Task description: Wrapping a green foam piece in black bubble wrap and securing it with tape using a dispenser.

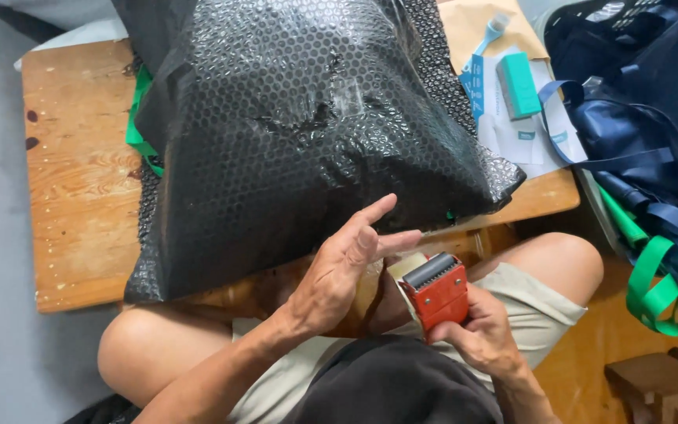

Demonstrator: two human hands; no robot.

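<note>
So there's a low wooden table (pixel 72 180) with a big parcel wrapped in black bubble wrap (pixel 292 133) sitting on it, a bit of green strap (pixel 136 118) poking out at its left edge. Left hand (pixel 339 271) is open, fingers spread, fingertips right by the parcel's near edge, gripping nothing. Just right of it, the right hand (pixel 484 334) is wrapped around a red tape dispenser (pixel 437 290) over the lap. Further right, a teal box (pixel 518 85) on papers and dark blue bags (pixel 653 118).

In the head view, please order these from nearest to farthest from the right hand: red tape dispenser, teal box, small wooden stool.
1. Red tape dispenser: held in the right hand.
2. Small wooden stool: on the floor, lower right.
3. Teal box: on papers, top right of the table.
</note>
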